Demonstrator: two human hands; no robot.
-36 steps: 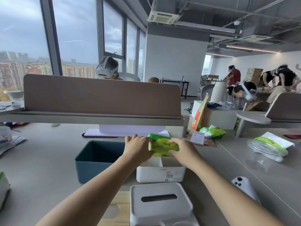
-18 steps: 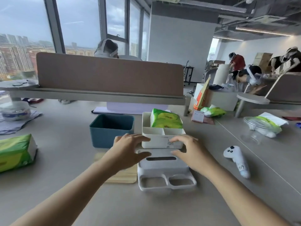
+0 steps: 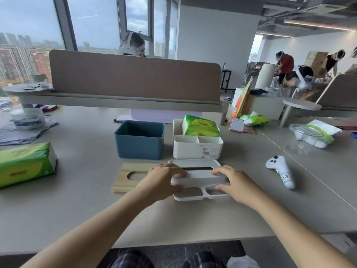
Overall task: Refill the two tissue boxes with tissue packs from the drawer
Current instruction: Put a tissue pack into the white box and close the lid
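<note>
A white tissue box [image 3: 197, 149] stands open on the desk with a green tissue pack [image 3: 201, 126] sticking up out of its rear compartment. Left of it stands an empty teal tissue box [image 3: 139, 141]. The white lid [image 3: 200, 176] with a slot lies in front of the white box; my left hand [image 3: 164, 180] grips its left end and my right hand [image 3: 234, 181] grips its right end. A wooden lid [image 3: 131, 176] with an oval slot lies flat in front of the teal box. Another green tissue pack [image 3: 25, 164] lies at the far left.
A white controller [image 3: 281, 174] lies to the right of the lid. A brown divider with a shelf [image 3: 133, 82] runs across the back. A clear lidded container and wipes pack [image 3: 313, 133] sit far right, a round tub [image 3: 28, 118] on cloth far left. People work behind.
Both hands let go of the green pack, leaving it in the white box, then came back toward me and closed on the ends of the white lid. The view tilted down.
</note>
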